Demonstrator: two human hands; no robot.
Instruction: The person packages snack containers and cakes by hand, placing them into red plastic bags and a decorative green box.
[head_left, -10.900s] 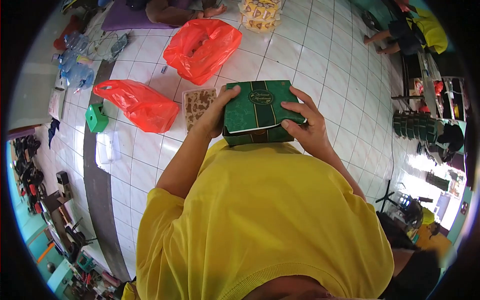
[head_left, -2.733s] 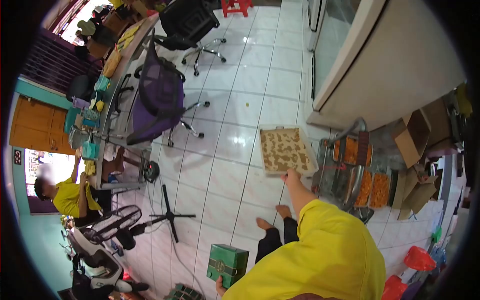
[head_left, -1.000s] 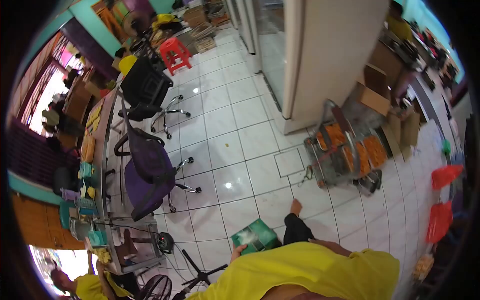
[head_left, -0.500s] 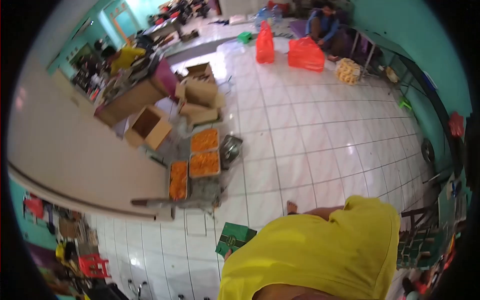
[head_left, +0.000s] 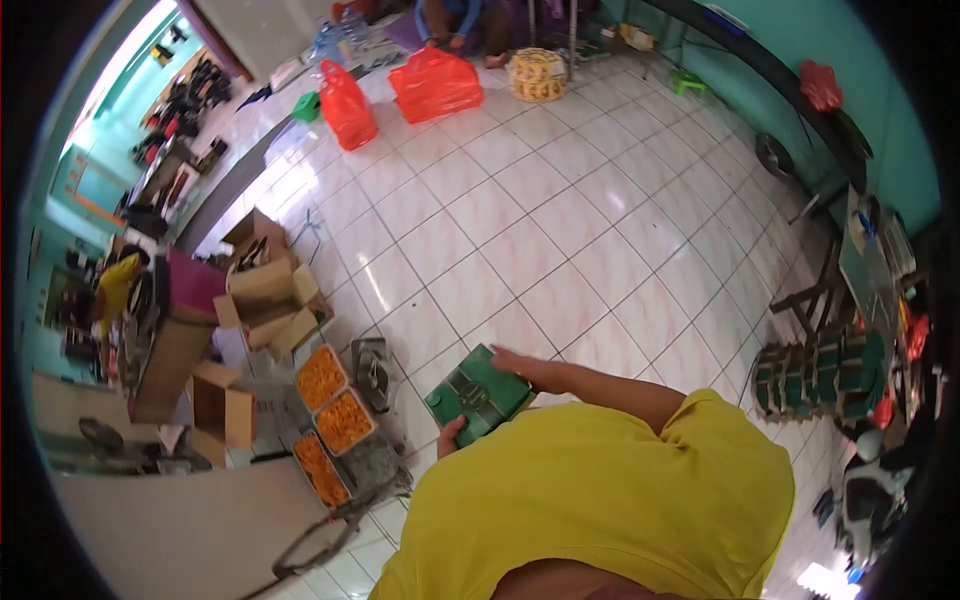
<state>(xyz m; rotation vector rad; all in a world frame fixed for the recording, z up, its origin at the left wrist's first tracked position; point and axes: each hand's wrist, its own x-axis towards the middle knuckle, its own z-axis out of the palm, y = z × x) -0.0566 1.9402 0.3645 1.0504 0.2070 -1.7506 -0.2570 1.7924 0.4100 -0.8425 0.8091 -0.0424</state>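
Note:
A green cardboard box (head_left: 478, 395) with a dark band and a round emblem on its lid is held in front of my yellow shirt. My left hand (head_left: 452, 436) grips its near-left edge, with the thumb showing on the side. Over the far-right corner lies my right hand (head_left: 518, 366), its fingers against the box. The undersides of both hands and of the box are hidden. Several similar green boxes (head_left: 820, 375) are stacked at the right.
Left of me are trays of orange food (head_left: 345, 422), a metal container (head_left: 372, 375) and open cardboard boxes (head_left: 270, 305). Red plastic bags (head_left: 435, 85) and a bundle of yellowish rings (head_left: 538, 76) stand at the back, near a seated person (head_left: 455, 22). Tiled floor lies between.
My view has swung to the right. The green box is now farther out in front of my body, and my right hand, hidden before, is on it too.

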